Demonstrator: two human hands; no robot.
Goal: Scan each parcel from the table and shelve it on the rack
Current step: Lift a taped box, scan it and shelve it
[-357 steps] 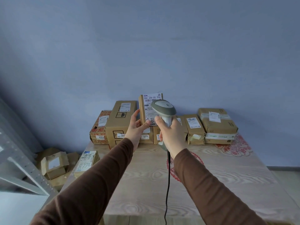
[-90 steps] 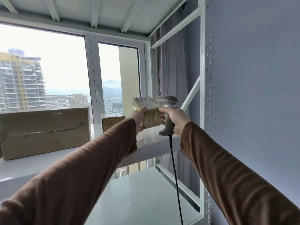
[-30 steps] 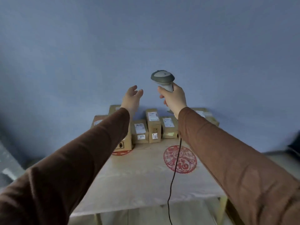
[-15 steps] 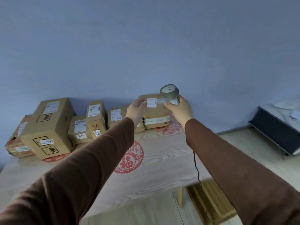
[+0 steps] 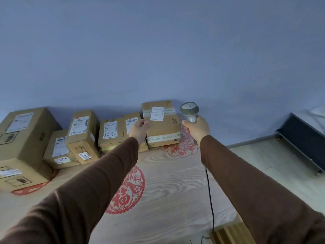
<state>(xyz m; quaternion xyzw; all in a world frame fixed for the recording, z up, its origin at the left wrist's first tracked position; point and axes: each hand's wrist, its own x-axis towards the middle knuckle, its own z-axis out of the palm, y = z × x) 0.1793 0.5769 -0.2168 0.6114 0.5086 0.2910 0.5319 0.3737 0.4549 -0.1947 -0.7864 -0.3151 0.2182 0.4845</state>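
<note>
Flanking left hand (image 5: 139, 128) gripping rightmost parcel (image 5: 162, 126), neighbouring boxes (image 5: 110, 133); right hand (image 5: 197, 129) clutching scanner (image 5: 189, 110).

**Six parcels, one scanner, three red paper-cuts**

Six cardboard parcels line the table's (image 5: 167, 182) far edge: a large one (image 5: 22, 145) at the far left corner, then four smaller (image 5: 59, 152) (image 5: 82, 136) (image 5: 110, 132) (image 5: 132, 123), and a sixth (image 5: 163, 131) nearest the far right corner. One handheld scanner (image 5: 189, 110) shows. Three red paper-cut decorations (image 5: 128, 191) (image 5: 182, 147) (image 5: 29, 189) lie on the tabletop. Two hands (image 5: 139, 129) (image 5: 197, 129) are in view.
</note>
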